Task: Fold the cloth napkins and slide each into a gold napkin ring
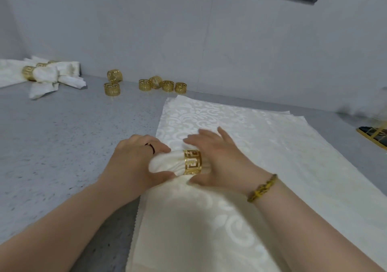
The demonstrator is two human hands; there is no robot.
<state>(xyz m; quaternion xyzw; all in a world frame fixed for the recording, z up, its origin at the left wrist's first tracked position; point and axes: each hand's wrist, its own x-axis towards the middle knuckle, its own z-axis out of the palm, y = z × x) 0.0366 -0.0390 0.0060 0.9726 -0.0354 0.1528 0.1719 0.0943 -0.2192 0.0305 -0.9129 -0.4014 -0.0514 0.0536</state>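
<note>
Head view looks down on a grey speckled stone countertop (62,135) where a stack of flat napkins (240,121) lies spread, cream cloth with a glossy woven scroll pattern and finely zigzagged edges. On top of that stack, at its near left part, rests the rolled napkin (167,165), a soft, bunched cylinder of the same cloth. A gold napkin ring (192,162) circles it, a wide shiny metal band cut through with a square key pattern.

The left hand (136,160) grips the roll's left end, fingers curled over the far side and thumb pressed along the near side. The right hand (222,158) lies over the part to the right of the ring, fingers fairly straight and spread across the far side, thumb against the near side just beside the band. The ring sits between the two hands.

The roll's long axis runs left to right across the view, its rounded end pointing left into the left palm; the ring's opening faces the same way.

Loose gold rings (112,88) stand by the pale wall (146,31), and finished napkins (48,75) lie piled at the far left
</note>
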